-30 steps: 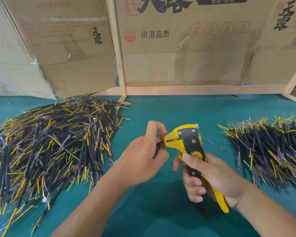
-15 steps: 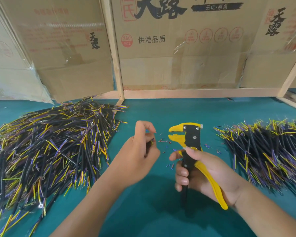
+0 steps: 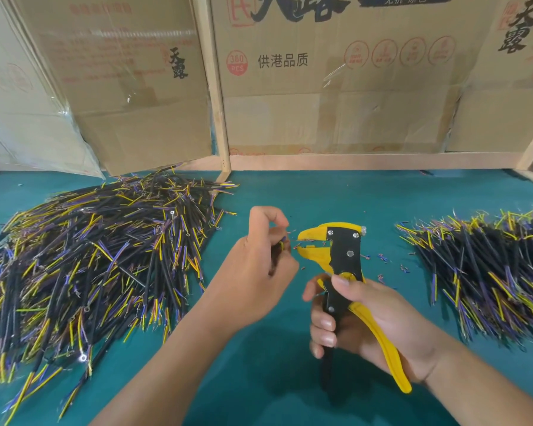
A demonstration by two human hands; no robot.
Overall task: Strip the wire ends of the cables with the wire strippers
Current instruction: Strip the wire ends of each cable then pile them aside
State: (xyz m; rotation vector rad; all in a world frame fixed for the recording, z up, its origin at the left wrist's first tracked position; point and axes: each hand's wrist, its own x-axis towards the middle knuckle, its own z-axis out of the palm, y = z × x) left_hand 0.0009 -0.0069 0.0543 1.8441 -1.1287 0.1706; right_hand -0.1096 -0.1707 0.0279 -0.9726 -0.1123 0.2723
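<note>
Presently a single cable [image 3: 280, 246] is pinched in the left hand [image 3: 256, 272], its coloured wire ends held just beside the open yellow mouth of the wire strippers [image 3: 340, 259], which are gripped by the handles in the right hand [image 3: 363, 318], fingers [image 3: 322, 325] curled round the black handle. Whether the wire ends are already seated in the mouth cannot be told. At nine o'clock a large heap of cables [image 3: 90, 256] is spread on the green tabletop [image 3: 320, 192]; at three o'clock a smaller heap [image 3: 486, 265] is laid. Snippets of insulation [image 3: 382, 258] are scattered around the tool, so some stripping is judged done. Which heap is finished cannot be read, but much work is judged to remain.
</note>
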